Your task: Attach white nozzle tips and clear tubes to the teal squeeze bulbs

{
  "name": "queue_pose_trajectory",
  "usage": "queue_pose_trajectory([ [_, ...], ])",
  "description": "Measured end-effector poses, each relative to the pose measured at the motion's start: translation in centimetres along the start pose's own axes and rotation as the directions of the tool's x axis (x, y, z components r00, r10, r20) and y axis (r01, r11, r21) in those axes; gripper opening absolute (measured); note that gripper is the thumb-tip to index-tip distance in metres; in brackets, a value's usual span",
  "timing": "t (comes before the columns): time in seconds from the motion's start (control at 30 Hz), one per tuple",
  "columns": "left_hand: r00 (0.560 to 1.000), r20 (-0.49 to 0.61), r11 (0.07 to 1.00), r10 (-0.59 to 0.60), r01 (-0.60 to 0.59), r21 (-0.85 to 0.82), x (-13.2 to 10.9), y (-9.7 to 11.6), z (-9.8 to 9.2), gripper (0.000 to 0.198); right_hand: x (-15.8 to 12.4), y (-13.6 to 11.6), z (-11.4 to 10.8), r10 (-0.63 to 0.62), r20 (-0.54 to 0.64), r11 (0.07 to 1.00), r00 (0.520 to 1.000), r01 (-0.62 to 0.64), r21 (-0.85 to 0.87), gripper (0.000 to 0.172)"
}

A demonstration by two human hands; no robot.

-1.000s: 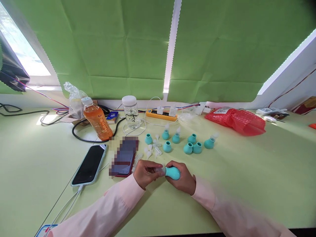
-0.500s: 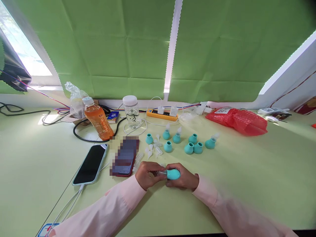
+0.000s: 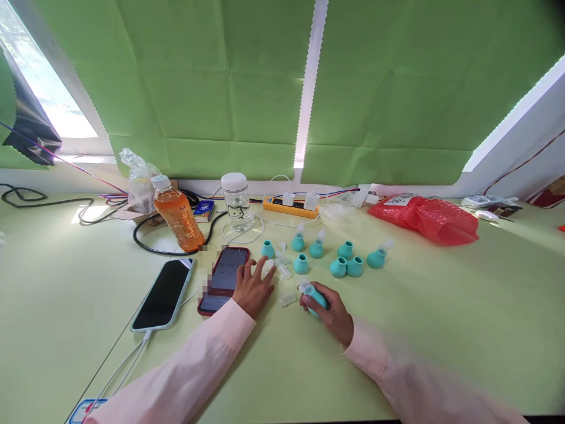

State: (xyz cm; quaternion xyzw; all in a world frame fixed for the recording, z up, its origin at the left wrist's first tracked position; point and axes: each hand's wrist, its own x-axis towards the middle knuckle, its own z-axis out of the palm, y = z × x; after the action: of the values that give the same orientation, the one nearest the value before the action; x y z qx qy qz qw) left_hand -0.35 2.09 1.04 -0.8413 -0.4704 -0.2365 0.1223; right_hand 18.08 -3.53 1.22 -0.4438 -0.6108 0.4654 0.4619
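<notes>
In my right hand (image 3: 336,315) is a teal squeeze bulb (image 3: 318,300), its clear plastic neck (image 3: 304,285) pointing up and away from me. My left hand (image 3: 255,292) reaches over small clear plastic pieces (image 3: 285,272) with its fingers spread; they partly hide the nearest pieces. Between the hands a loose clear tube (image 3: 288,299) lies on the table. Behind stand several teal bulbs with bare mouths, among them one bulb (image 3: 301,264) and another bulb (image 3: 338,267). Three others, including the bulb at the right (image 3: 376,257), carry clear tips.
Beside my left hand lies a red-cased phone (image 3: 219,288) showing a timer, then a charging phone (image 3: 162,295). An orange drink bottle (image 3: 180,218), a clear jar (image 3: 237,206) and an orange power strip (image 3: 278,205) stand behind. A red bubble-wrap bag (image 3: 424,218) lies back right.
My left hand has let go of the bulb's clear neck and moved left and forward to the small pieces. My right hand has kept the bulb and tipped its neck upward.
</notes>
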Motion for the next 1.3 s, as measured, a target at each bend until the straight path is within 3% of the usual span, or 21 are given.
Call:
queue_pose_trajectory([
  [0.1, 0.997, 0.080, 0.991, -0.002, -0.009, 0.130, -0.4, 0.6, 0.8, 0.030, -0.2, 0.1, 0.3, -0.025, 0.022, 0.999, 0.999, 0.025, -0.025, 0.017],
  [0.23, 0.997, 0.075, 0.990, 0.016, -0.027, 0.137, -0.6, 0.6, 1.1, 0.022, -0.4, -0.1, 0.5, -0.088, 0.000, 0.981, 0.996, 0.087, -0.176, 0.016],
  [0.33, 0.998, 0.029, 0.999, 0.051, -0.051, -0.012, -0.6, 0.5, 0.7, 0.022, -0.3, -0.1, 0.5, -0.180, -0.067, 0.938, 0.981, 0.151, -0.312, 0.017],
  [0.43, 0.999, -0.051, 0.932, 0.003, -0.021, -0.363, -0.5, 1.0, -0.5, 0.017, -0.3, 0.1, 0.4, -0.235, -0.121, 0.892, 0.964, 0.164, -0.422, 0.023],
  [0.5, 0.997, -0.008, 0.741, -0.078, 0.053, -0.669, -0.5, 1.6, -1.3, 0.013, -0.4, 0.2, 0.2, -0.233, -0.138, 0.870, 0.963, 0.143, -0.472, 0.026],
  [0.57, 0.980, 0.133, 0.459, -0.147, 0.187, -0.869, -0.5, 2.0, -1.9, 0.017, -0.5, 0.2, 0.0, -0.259, -0.121, 0.847, 0.958, 0.165, -0.505, 0.025],
  [0.67, 0.923, 0.351, 0.126, -0.161, 0.372, -0.920, -0.4, 2.1, -2.2, 0.022, -0.5, 0.1, -0.4, -0.366, -0.044, 0.803, 0.930, 0.292, -0.521, 0.021],
  [0.8, 0.836, 0.535, -0.079, -0.121, 0.530, -0.845, -0.1, 1.6, -2.2, 0.030, -0.4, 0.0, -0.7, -0.397, 0.008, 0.795, 0.918, 0.348, -0.497, 0.023],
  [1.07, 0.815, 0.576, -0.119, 0.065, 0.580, -0.806, 0.1, 1.2, -2.3, 0.031, -0.2, 0.0, -1.0, -0.338, 0.070, 0.825, 0.939, 0.331, -0.458, 0.023],
  [1.3, 0.795, 0.602, -0.018, 0.077, 0.605, -0.796, -0.1, 0.8, -2.0, 0.031, -0.1, 0.0, -1.1, -0.355, 0.137, 0.824, 0.925, 0.378, -0.421, 0.024],
])
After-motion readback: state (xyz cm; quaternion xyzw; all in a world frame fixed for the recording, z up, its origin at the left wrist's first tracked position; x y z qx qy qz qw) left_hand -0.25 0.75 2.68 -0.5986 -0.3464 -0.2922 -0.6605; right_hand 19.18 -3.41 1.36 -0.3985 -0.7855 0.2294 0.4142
